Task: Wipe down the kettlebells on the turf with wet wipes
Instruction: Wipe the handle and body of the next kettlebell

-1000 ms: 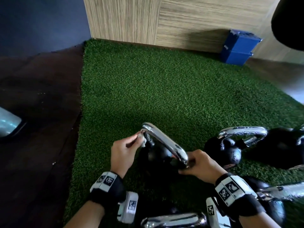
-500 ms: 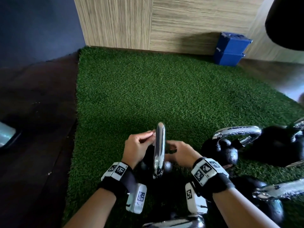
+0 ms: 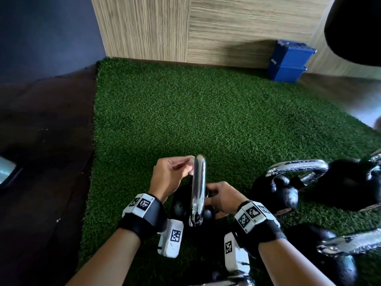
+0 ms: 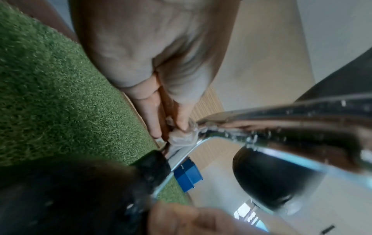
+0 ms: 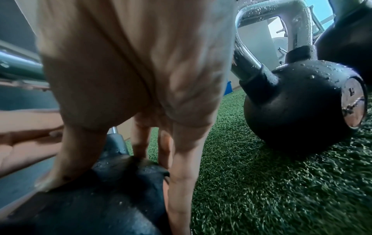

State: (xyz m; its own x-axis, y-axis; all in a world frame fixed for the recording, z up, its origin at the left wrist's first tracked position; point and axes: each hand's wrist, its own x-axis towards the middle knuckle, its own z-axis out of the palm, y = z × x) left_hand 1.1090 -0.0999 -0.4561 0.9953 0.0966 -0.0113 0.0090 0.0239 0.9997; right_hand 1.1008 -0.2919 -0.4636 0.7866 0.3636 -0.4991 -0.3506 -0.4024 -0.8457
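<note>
On the turf [image 3: 165, 112] at six o'clock, the kettlebell [image 3: 179, 207] stands with its chrome handle [image 3: 198, 188] edge-on. The left hand [image 3: 171, 178] pinches a crumpled wet wipe [image 4: 181, 138] against the handle's far bend; the right hand [image 3: 223, 198], fingers curled, steadies the black ball. The handle wipe looks underway. The next move probably calls for rubbing down each leg, then the ball. Droplets bead the chrome. Other kettlebells [image 3: 286, 193] wait at three o'clock.

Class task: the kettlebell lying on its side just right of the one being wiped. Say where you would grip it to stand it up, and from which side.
Grip the side-lying kettlebell by its chrome handle, probably from above: the loop lies open on the turf, clear of both hands.
</note>
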